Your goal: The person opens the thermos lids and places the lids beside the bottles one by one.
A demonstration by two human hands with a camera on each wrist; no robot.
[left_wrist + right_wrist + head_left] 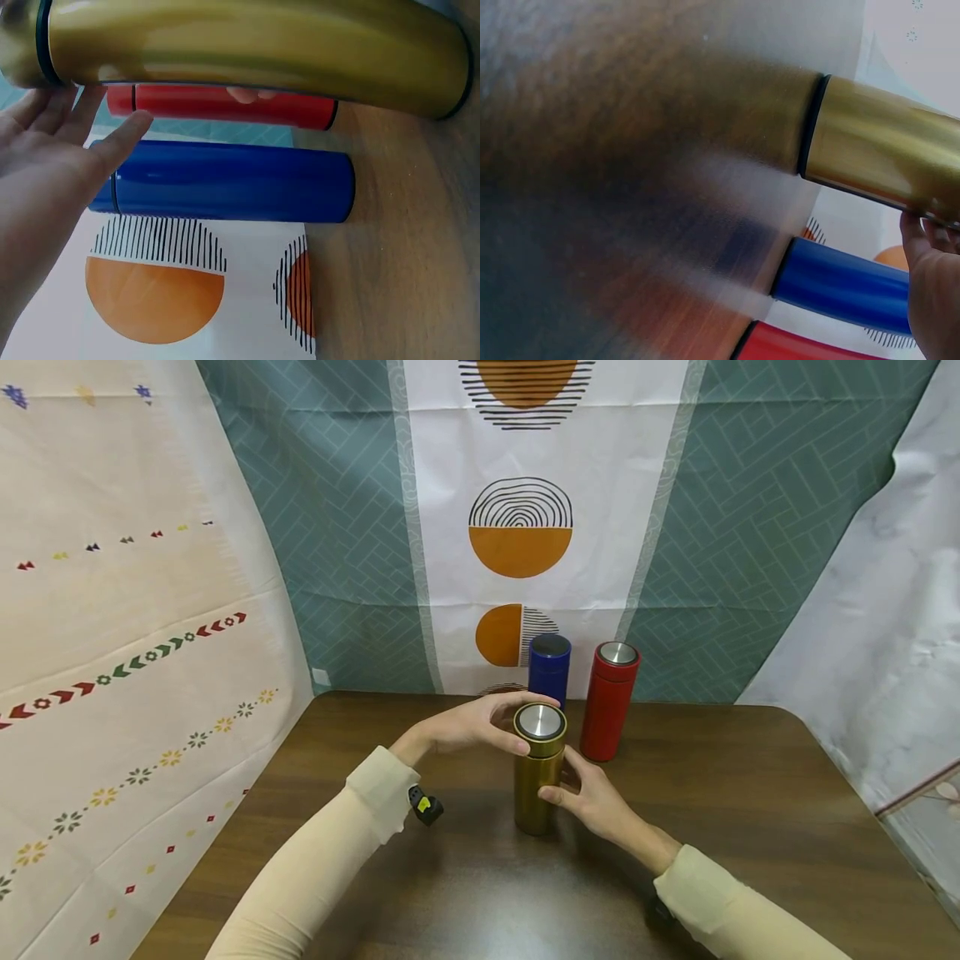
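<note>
A gold bottle with a silver-topped lid stands upright on the wooden table, between both hands. My left hand holds it at the lid, thumb in front and fingers reaching round behind. Lower down, my right hand grips the bottle's body from the right, its thumb on the front. The left wrist view has the gold bottle across the top with my left hand at its lid end. In the right wrist view, fingers of my right hand lie against the gold bottle.
Behind the gold bottle stands a blue bottle, partly hidden, and to its right a red bottle. A patterned cloth hangs along the back edge of the table. Part of another person's hand shows at the right edge.
</note>
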